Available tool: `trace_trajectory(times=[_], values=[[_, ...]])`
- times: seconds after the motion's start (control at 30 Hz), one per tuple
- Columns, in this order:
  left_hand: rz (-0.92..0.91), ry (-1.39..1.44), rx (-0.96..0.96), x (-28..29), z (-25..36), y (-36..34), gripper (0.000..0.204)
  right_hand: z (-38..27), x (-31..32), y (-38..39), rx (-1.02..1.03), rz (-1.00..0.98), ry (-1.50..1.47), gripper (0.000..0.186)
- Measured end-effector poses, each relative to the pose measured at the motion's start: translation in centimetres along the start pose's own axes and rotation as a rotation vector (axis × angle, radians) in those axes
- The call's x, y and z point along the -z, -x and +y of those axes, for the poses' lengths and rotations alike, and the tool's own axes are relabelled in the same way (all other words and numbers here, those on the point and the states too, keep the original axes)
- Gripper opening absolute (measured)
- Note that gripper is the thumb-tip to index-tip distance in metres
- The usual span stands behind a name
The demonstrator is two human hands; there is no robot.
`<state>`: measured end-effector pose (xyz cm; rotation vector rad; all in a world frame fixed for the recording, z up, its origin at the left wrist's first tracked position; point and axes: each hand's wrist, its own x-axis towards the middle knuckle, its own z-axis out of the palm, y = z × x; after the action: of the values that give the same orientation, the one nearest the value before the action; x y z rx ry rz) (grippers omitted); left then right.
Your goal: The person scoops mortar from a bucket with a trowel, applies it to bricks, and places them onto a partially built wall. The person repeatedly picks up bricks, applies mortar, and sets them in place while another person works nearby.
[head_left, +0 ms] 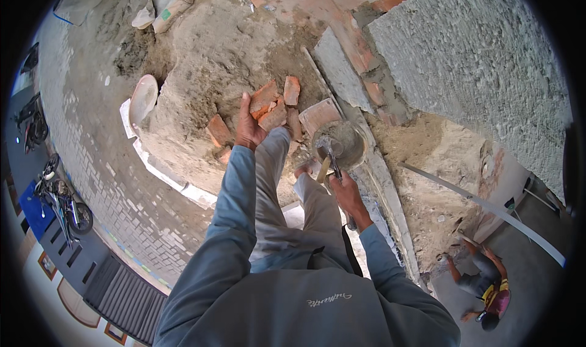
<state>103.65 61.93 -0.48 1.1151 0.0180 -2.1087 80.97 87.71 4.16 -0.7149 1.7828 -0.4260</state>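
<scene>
My left hand (248, 130) is held out above my knee, fingers stretched and apart, with nothing in it. Just beyond lie several broken red brick pieces (265, 98) on the sandy ground. My right hand (349, 195) is closed round the handle of what looks like a trowel (335, 164). Its mortar-smeared metal end lies over a round bucket (354, 144) of grey mortar. A short wooden handle (323, 170) leans at the bucket's near rim; what it belongs to is hidden. A flat reddish brick (320, 116) rests against the bucket's far side.
A sand heap (213, 54) spreads ahead, with a shallow pale basin (144, 99) at its left. A rough grey wall (470, 66) rises at right. A long metal bar (482, 201) slants at right, near another person (488, 286). Motorcycles (63, 203) stand far left.
</scene>
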Motion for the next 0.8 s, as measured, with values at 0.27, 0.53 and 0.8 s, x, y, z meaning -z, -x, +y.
trace_trajectory(times=[0.27,0.53,0.8], values=[[0.178,-0.461,-0.253,-2.2,2.0,1.0,0.054,-11.1,1.1,-2.2,0.319,0.046,0.043,0.031],[0.214,-0.53,-0.496,-3.7,4.6,2.7,0.051,-22.1,2.3,-1.9,0.655,0.149,0.007,0.024],[0.131,-0.567,-0.463,-5.9,6.3,3.6,0.046,-21.7,1.3,-6.1,0.646,0.172,0.355,0.021]])
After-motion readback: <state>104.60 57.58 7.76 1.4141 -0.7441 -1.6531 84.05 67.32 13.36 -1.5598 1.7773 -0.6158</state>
